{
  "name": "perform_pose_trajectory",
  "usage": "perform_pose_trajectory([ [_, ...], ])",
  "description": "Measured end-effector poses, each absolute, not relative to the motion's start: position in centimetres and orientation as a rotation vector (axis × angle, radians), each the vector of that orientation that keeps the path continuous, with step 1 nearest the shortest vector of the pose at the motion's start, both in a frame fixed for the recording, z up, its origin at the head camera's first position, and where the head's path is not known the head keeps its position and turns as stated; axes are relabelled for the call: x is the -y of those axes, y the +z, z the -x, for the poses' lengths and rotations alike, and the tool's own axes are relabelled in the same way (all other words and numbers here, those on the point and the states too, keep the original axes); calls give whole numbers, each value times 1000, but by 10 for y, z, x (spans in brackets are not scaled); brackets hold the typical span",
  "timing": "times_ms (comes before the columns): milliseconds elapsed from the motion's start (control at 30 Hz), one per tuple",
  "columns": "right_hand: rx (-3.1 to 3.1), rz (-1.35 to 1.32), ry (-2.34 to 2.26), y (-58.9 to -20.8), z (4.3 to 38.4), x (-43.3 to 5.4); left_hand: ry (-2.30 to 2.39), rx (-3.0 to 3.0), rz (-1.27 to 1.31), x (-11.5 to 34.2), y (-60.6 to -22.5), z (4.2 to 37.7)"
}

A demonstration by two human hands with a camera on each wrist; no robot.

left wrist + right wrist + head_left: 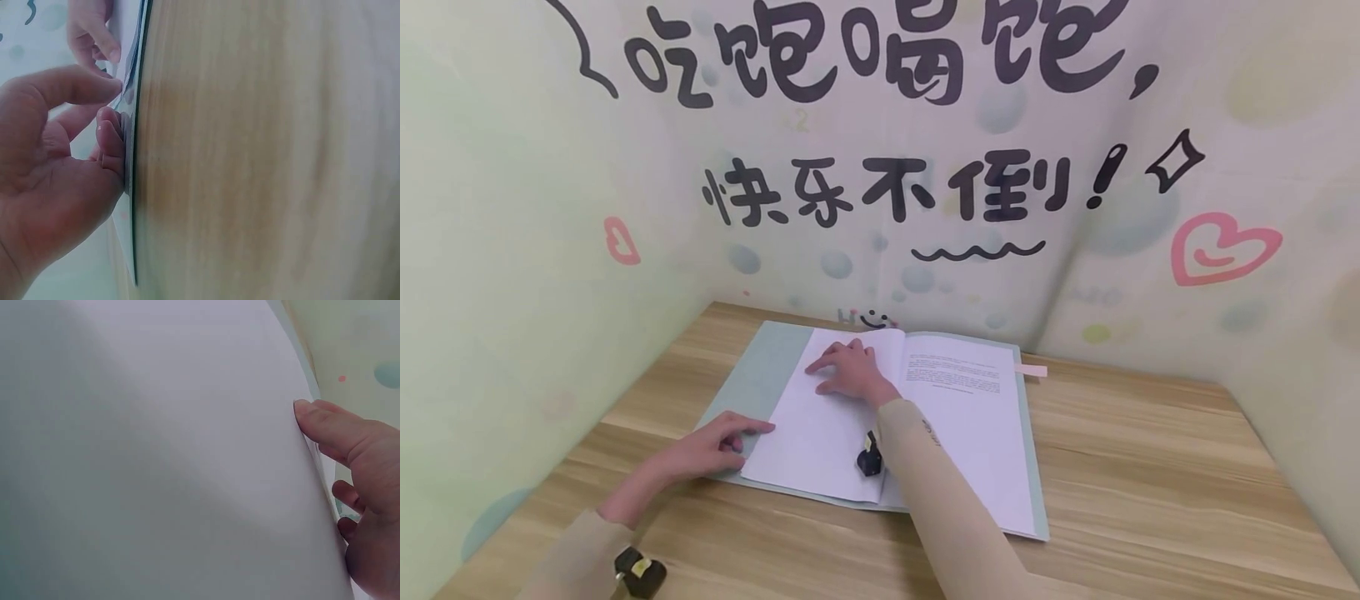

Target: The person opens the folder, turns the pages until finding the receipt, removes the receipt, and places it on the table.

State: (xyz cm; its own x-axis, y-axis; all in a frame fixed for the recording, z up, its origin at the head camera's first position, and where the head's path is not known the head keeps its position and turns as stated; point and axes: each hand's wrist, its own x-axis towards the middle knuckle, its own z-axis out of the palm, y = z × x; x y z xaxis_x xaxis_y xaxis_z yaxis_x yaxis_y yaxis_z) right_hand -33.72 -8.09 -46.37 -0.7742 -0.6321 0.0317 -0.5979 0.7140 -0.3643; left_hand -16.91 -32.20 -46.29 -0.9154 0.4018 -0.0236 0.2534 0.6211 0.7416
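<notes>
An open booklet with a pale blue-green cover lies on the wooden table. Its left page looks blank, while the right page carries a few lines of print near the top. My right hand rests on the upper part of the left page, fingers spread; in the right wrist view its thumb touches the white sheet. At the outer edge of that page, my left hand lies on the cover, index finger stretched out to the paper's edge and the other fingers bent beneath.
A pink tab sticks out from the booklet's right side. Each wrist carries a small black camera. Printed wall sheets with large dark lettering stand behind and beside the wooden table.
</notes>
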Motion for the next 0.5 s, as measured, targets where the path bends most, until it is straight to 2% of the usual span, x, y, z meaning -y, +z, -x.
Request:
perform_pose_trajectory([
  [200,-2783,1015,-472,-461,337,79,1134,-2678,-438,316,-461,169],
  [500,-2721,1009,-423,-457,339,76,1094,-2718,-457,312,-462,168],
])
